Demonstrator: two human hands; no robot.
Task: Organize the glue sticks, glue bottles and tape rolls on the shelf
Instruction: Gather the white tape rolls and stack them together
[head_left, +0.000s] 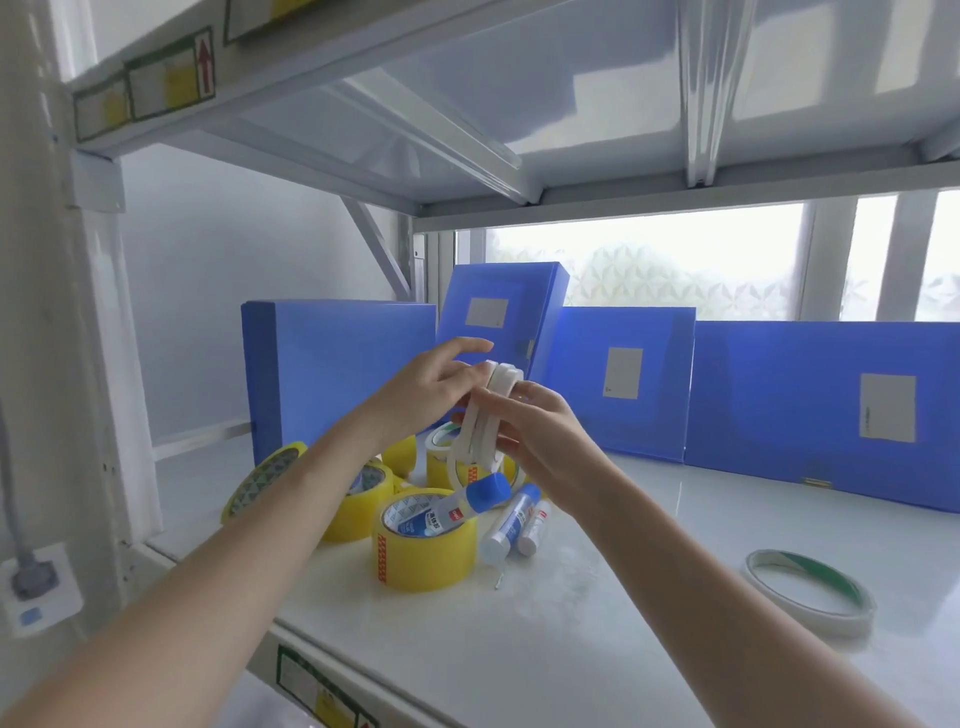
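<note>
Both hands hold a bunch of thin white tape rolls (485, 415) upright above the shelf (597, 597). My left hand (426, 384) grips them from the left, its index finger stretched out. My right hand (535, 431) grips them from the right. Below stand several yellow tape rolls (427, 556), one tilted on edge at the left (262, 480). A glue bottle with a blue cap (457, 504) lies across the front yellow roll. Two glue sticks (511, 525) lie beside it. A lone thin white tape roll (810, 590) lies flat at the right.
Several blue file boxes (826, 415) stand along the back of the shelf. An upper shelf (467, 130) hangs close overhead. The white shelf post (67, 364) is at the left, with a wall socket (39, 587) beyond it.
</note>
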